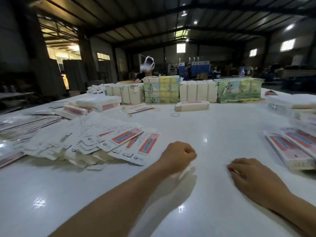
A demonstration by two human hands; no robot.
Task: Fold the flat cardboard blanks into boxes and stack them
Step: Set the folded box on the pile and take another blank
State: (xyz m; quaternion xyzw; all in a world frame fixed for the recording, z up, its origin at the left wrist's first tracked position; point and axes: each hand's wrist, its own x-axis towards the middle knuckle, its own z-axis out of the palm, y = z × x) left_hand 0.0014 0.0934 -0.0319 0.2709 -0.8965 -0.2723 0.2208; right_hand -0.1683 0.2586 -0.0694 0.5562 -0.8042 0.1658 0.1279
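Note:
A loose heap of flat white blanks (109,144) with red and blue print lies on the white table (213,130) at the left. My left hand (177,155) hovers just right of the heap, curled into a fist, with a blurred white piece of card (185,171) showing under it. My right hand (248,175) rests on the table further right, fingers bent down, and I see nothing held in it. Folded boxes (290,151) lie stacked at the right edge, close to my right hand.
More folded boxes (95,105) and a single box (192,106) lie further back, with rubber bands (175,114) between them. Wrapped bundles (201,91) line the far edge, where another person (147,71) sits. Flat stacks (25,125) fill the far left.

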